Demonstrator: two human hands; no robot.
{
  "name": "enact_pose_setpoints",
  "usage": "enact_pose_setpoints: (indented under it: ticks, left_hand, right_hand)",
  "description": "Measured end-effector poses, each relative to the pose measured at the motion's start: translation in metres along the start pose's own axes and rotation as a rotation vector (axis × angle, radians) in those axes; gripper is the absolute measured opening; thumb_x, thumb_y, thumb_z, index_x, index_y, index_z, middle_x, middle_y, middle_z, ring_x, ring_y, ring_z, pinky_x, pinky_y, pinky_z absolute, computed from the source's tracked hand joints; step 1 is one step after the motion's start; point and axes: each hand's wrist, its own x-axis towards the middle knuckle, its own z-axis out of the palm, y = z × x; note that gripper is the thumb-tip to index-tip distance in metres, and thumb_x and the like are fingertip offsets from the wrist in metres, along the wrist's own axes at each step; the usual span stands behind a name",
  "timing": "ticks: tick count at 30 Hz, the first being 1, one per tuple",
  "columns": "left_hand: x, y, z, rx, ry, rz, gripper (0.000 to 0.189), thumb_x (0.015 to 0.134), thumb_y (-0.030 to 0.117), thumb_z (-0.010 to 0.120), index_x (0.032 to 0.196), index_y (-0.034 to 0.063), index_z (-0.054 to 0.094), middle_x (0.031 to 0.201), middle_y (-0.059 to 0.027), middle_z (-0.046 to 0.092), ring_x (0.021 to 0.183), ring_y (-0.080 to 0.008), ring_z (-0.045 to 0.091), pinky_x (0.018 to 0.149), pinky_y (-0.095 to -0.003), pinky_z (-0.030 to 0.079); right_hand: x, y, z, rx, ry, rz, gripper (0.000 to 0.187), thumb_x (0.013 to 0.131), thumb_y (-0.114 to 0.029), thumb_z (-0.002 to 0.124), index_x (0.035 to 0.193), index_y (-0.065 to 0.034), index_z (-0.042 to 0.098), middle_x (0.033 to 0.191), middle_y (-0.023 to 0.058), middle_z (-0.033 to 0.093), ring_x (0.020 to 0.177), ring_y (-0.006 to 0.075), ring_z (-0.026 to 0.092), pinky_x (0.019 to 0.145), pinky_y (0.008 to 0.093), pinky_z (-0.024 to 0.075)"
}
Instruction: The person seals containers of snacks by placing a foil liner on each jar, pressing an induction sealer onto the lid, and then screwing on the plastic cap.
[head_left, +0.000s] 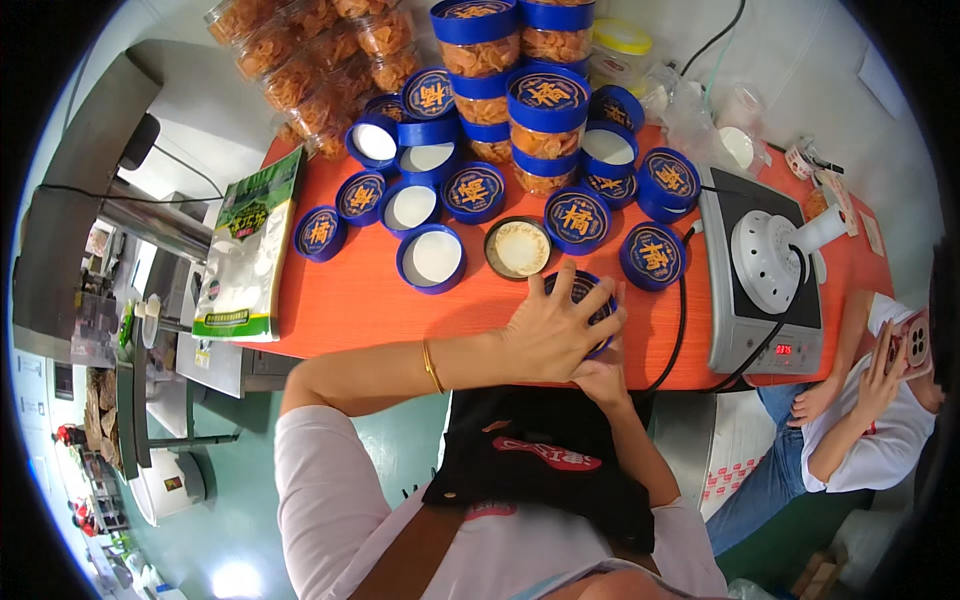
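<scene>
My left hand (559, 326), with a gold bangle on its wrist, spreads its fingers over the top of a blue round lid (575, 285) with a printed dark top. From the near right side my right hand (604, 375) holds the same piece, its fingers largely hidden. Whether a jar sits under that lid cannot be seen. Just beyond my left fingertips lies a dark-rimmed round lid (518, 248) with a pale, marked inside. An upturned blue lid (431, 259) showing a white inside rests to its left. Printed blue lids (577, 220) (652, 256) lie beyond and to the right.
Clear jars of orange dried pieces (300, 82) and blue-lidded jars (547, 131) stand stacked at the back of the red table (360, 307). A green-white pouch (251, 247) lies left. On the right are an induction cooker (765, 352), a black cable (682, 322) and a seated person holding a phone.
</scene>
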Motion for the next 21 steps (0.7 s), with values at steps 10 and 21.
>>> enact_pose_setpoints:
  ticks: [10, 21]
  left_hand:
    - [0.001, -0.036, -0.051, -0.213, -0.175, 0.183, 0.093, 0.05, 0.03, 0.084, 0.133, 0.0206, 0.042, 0.11, -0.0149, 0.056, 0.099, -0.0349, 0.056, 0.067, -0.0396, 0.052]
    - [0.02, -0.033, -0.04, -0.195, -0.293, 0.36, 0.097, 0.051, 0.05, 0.081, 0.135, 0.0244, 0.039, 0.111, -0.0206, 0.051, 0.091, -0.0346, 0.058, 0.064, -0.0392, 0.05]
  right_hand:
    - [0.002, -0.022, 0.001, -0.094, 0.013, 0.136, 0.129, 0.054, -0.014, 0.086, 0.143, -0.002, -0.008, 0.128, 0.022, 0.044, 0.114, 0.029, 0.051, 0.095, 0.0376, 0.0447]
    - [-0.002, -0.007, -0.003, -0.261, 0.004, 0.159, 0.118, 0.049, -0.022, 0.089, 0.139, 0.0015, 0.016, 0.139, 0.0273, 0.028, 0.12, 0.0327, 0.047, 0.098, 0.0379, 0.0426]
